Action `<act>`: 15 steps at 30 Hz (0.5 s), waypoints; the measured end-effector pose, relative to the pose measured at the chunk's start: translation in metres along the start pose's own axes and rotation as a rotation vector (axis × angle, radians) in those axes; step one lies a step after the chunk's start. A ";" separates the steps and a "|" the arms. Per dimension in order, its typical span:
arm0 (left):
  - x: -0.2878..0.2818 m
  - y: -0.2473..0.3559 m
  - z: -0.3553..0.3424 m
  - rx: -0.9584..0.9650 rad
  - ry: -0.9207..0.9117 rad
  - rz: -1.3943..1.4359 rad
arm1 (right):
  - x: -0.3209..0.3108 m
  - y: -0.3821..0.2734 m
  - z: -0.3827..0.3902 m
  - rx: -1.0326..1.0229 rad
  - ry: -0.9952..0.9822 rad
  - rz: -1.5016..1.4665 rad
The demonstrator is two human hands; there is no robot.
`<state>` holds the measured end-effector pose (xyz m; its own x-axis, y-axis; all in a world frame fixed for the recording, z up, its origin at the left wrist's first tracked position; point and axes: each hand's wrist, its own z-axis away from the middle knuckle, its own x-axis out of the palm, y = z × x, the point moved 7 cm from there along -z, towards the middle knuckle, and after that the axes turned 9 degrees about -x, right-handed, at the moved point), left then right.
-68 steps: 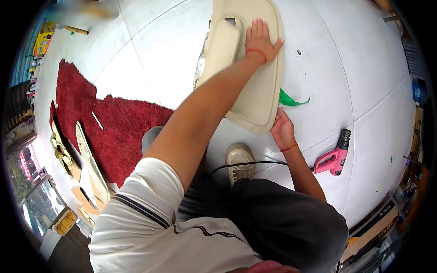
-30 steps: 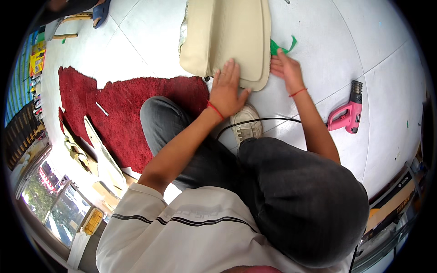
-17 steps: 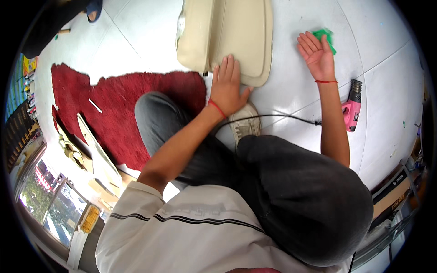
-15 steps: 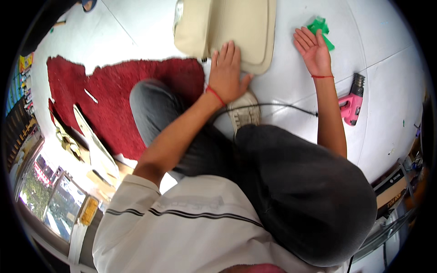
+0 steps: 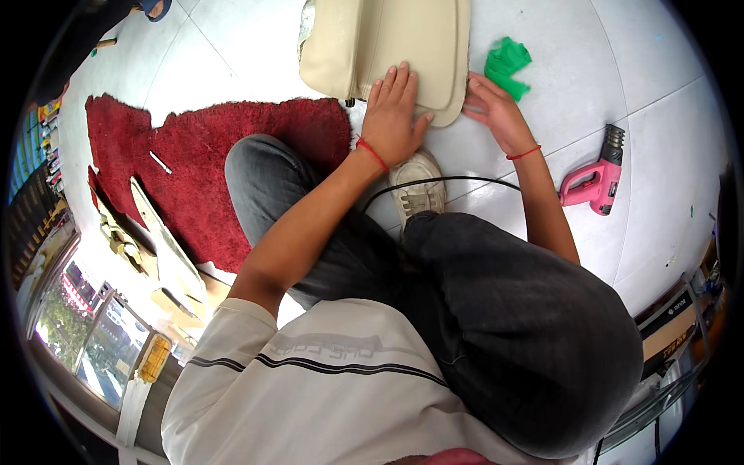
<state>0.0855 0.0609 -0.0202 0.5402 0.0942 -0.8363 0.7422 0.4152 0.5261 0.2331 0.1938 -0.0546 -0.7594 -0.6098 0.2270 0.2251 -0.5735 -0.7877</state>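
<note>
A beige upholstered panel with a stitched raised border lies on the floor in front of me, its far end cut off by the picture's top. My left hand rests flat on its near part, fingers stretched out. At the panel's right edge is my right hand, palm turned toward the panel and fingers apart; the fingertips reach the edge, and whether they press on it is hard to see. Just beyond that hand lies a crumpled green piece of thin material. A pink heat gun lies farther right, nozzle pointing away.
A dark red carpet piece with ragged edges spreads at the left, a small white stick on it. Beige trim strips lie beside it. A black cable crosses over my shoe. Another person's foot shows at the far left.
My right hand has moved left from over the green piece to the panel's right edge, uncovering the green piece. My left hand stays on the panel.
</note>
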 end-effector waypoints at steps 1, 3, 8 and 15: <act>0.000 0.001 0.001 0.003 -0.005 -0.008 | 0.001 -0.003 0.001 -0.088 0.011 0.089; 0.001 0.004 0.000 0.007 -0.005 0.004 | 0.002 -0.001 0.004 -0.103 0.024 0.111; 0.004 0.009 -0.002 0.030 -0.002 -0.004 | 0.001 0.037 0.003 0.085 0.006 0.111; 0.002 0.004 -0.003 0.060 0.035 0.028 | 0.001 0.045 -0.005 0.018 0.102 0.082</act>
<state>0.0886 0.0653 -0.0200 0.5473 0.1373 -0.8256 0.7502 0.3569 0.5566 0.2397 0.1703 -0.0922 -0.7962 -0.5963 0.1022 0.2991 -0.5348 -0.7903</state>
